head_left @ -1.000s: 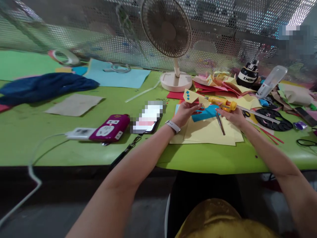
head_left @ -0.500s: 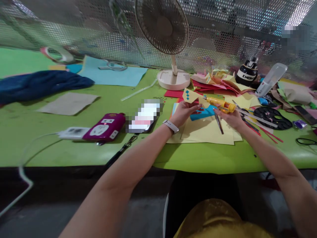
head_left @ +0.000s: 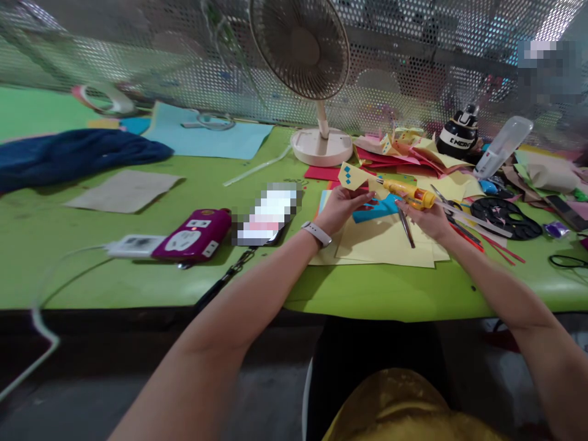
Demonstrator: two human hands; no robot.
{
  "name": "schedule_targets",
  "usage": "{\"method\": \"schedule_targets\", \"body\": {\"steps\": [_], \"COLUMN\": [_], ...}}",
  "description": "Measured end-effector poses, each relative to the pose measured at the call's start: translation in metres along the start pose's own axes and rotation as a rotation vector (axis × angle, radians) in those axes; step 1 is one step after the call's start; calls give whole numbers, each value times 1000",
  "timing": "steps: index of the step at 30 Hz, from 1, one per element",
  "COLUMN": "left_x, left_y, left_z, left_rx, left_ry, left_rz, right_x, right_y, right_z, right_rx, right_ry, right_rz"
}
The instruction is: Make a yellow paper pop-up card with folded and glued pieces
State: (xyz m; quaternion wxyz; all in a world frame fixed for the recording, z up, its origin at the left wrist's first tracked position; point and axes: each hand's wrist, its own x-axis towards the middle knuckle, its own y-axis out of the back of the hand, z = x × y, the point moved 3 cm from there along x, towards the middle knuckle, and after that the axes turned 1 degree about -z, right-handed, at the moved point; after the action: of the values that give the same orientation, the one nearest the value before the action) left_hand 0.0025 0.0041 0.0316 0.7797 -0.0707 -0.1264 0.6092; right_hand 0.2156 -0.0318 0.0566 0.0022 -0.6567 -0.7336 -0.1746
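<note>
Between the fingers of my left hand [head_left: 342, 207] is a pale yellow paper piece [head_left: 361, 177], marked with small blue diamonds at its left end. My right hand [head_left: 429, 218] grips a yellow glue gun [head_left: 408, 193], its tip pointing left at the paper piece; whether the tip touches it I cannot tell. Under my hands lie pale yellow sheets [head_left: 386, 245] and a folded blue paper [head_left: 374, 211]. A slim dark tool [head_left: 406, 228] rests on the sheets, just left of my right hand.
A fan [head_left: 321, 147] stands at the back. Left of my arm are a phone [head_left: 266, 214] and a purple power strip [head_left: 195, 236]. To the right are scissors [head_left: 452, 208], a black palette [head_left: 505, 217], a dark bottle [head_left: 457, 135] and scattered paper scraps [head_left: 404, 153].
My hands, the paper piece and the glue gun stay almost where they were. The view has shifted very slightly.
</note>
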Motion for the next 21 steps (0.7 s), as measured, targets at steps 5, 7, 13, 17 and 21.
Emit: {"method": "schedule_targets", "body": {"steps": [5, 7, 13, 17, 21], "left_x": [0, 0, 1, 2, 3], "left_y": [1, 1, 1, 1, 1], "left_z": [-1, -1, -1, -2, -3], "left_rx": [11, 6, 17, 17, 14], "left_ry": [2, -7, -9, -8, -9], "left_rz": [-5, -11, -10, -9, 1], "right_x": [0, 0, 0, 1, 3], "right_y": [0, 1, -2, -2, -1], "right_z": [0, 0, -2, -1, 1], "right_rx": [-3, -18, 41, 45, 37], "right_ry": [1, -34, 3, 27, 53], "right_rz": [-17, 8, 26, 25, 19]}}
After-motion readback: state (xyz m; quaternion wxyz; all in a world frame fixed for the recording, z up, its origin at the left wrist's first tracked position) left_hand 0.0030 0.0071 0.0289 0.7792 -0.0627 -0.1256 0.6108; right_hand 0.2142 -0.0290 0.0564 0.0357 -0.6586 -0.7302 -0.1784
